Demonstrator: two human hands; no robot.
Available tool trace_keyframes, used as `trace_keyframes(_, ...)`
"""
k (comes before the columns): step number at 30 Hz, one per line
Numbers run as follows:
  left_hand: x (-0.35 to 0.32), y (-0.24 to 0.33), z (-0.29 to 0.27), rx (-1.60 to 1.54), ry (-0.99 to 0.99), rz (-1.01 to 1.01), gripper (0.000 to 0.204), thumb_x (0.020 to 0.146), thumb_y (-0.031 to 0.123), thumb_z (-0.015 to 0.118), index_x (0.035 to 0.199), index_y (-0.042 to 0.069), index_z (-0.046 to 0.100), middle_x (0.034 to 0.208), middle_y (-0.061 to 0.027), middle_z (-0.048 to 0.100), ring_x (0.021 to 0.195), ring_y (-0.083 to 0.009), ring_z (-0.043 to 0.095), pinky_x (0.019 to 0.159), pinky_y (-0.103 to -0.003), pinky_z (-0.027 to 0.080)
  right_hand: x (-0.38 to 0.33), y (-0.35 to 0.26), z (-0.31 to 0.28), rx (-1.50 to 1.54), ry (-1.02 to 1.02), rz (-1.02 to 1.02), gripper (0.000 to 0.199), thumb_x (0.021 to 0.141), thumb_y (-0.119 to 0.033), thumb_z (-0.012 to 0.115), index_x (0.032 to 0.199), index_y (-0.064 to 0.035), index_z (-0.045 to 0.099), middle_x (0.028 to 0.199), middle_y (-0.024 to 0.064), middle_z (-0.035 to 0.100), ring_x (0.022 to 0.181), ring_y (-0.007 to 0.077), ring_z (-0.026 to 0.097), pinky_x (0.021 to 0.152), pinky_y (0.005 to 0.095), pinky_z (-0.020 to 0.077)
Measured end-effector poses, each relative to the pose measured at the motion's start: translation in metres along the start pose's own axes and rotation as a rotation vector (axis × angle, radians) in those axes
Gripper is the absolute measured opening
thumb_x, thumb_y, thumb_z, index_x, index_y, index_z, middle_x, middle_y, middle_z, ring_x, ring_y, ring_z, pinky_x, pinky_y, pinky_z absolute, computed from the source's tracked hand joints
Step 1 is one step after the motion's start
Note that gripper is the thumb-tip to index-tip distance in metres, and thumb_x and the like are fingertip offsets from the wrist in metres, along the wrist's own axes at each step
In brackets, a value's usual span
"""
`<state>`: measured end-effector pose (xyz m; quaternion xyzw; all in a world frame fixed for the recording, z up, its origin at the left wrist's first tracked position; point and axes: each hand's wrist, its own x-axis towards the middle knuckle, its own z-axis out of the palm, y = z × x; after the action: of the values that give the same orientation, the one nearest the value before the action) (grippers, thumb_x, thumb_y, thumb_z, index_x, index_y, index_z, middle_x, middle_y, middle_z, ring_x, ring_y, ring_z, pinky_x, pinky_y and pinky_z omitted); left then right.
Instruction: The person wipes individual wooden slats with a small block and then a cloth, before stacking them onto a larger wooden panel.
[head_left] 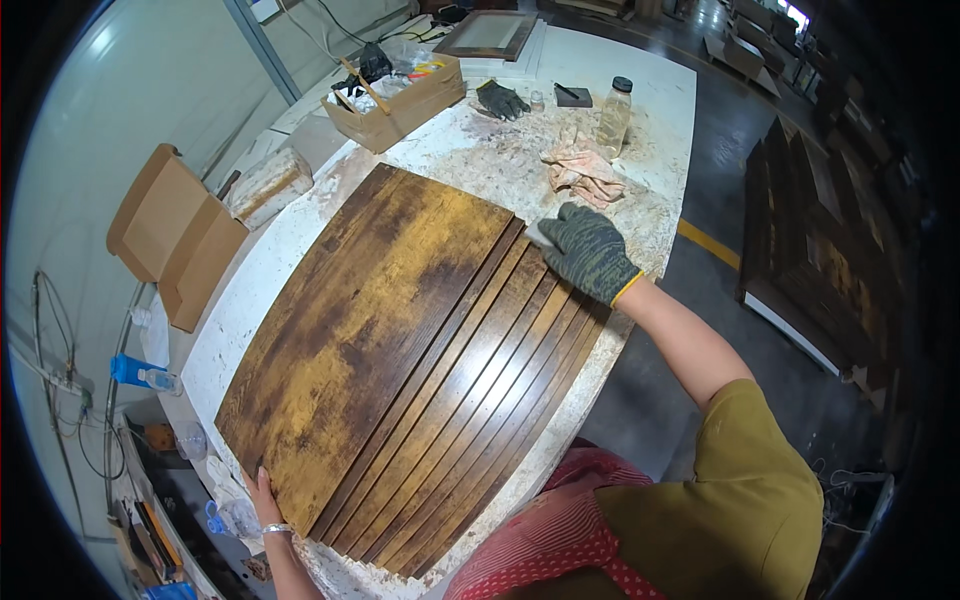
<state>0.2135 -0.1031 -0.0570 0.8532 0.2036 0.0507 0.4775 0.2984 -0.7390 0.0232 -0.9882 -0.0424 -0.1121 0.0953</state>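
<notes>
Wood-look brown panels lie fanned out in a stepped stack on the white table, with the wide top panel to the left and the edges of several lower panels showing to the right. My right hand, in a dark grey knit glove with a yellow cuff, is closed at the far end of the stepped edges. A small pale piece sticks out from its fingers; its kind is unclear. My bare left hand, a bracelet on the wrist, rests against the near left edge of the top panel, fingers extended.
Beyond the stack are a crumpled pinkish cloth, a clear bottle, a dark glove and a cardboard box of supplies. An opened carton stands left. More dark panels are piled on the right.
</notes>
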Motion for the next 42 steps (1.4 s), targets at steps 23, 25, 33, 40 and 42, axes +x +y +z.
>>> trace_keyframes(23,-0.003,0.007,0.006,-0.097,-0.006,-0.062,0.075,0.090,0.043,0.052,0.146,0.005,0.018,0.145,-0.0160,0.029,0.127,-0.0268,0.038,0.103,-0.034,0.032,-0.078,-0.101,0.033,0.570,-0.103,-0.476,0.038,0.082,-0.025,0.065,0.115,-0.0081,0.059,0.099,0.0104,0.058,0.093,0.0233,0.057,0.084,0.0360,0.0486)
trace_keyframes(25,0.003,-0.001,0.001,-0.119,-0.033,-0.045,0.076,0.090,0.043,0.052,0.146,0.006,0.018,0.145,-0.0157,0.029,0.127,-0.0265,0.038,0.103,-0.033,0.032,-0.073,-0.060,0.019,0.475,0.151,-0.374,0.037,0.083,-0.025,0.063,0.115,-0.0066,0.058,0.095,0.0106,0.057,0.087,0.0245,0.057,0.076,0.0365,0.0494)
trace_keyframes(33,-0.002,0.008,0.005,-0.127,0.005,-0.077,0.078,0.089,0.043,0.053,0.146,0.006,0.016,0.146,-0.0147,0.027,0.127,-0.0256,0.037,0.105,-0.032,0.029,-0.084,0.016,0.020,0.176,0.227,0.092,0.036,0.081,-0.028,0.060,0.109,-0.0049,0.060,0.093,0.0164,0.055,0.086,0.0329,0.055,0.076,0.0419,0.0447)
trace_keyframes(40,-0.005,0.007,0.006,-0.067,0.017,-0.027,0.077,0.089,0.042,0.053,0.146,0.004,0.016,0.145,-0.0148,0.029,0.127,-0.0256,0.038,0.105,-0.033,0.028,-0.056,0.047,0.014,-0.043,0.022,0.167,0.039,0.079,-0.031,0.060,0.112,-0.0098,0.061,0.096,0.0173,0.056,0.090,0.0323,0.055,0.079,0.0420,0.0449)
trace_keyframes(42,-0.011,0.013,0.005,-0.069,0.064,-0.033,0.077,0.090,0.042,0.053,0.146,0.004,0.017,0.143,-0.0153,0.031,0.126,-0.0254,0.038,0.105,-0.033,0.029,-0.049,0.058,0.023,-0.025,0.084,0.298,0.041,0.081,-0.033,0.059,0.115,-0.0102,0.060,0.103,0.0194,0.058,0.097,0.0345,0.056,0.084,0.0424,0.0446)
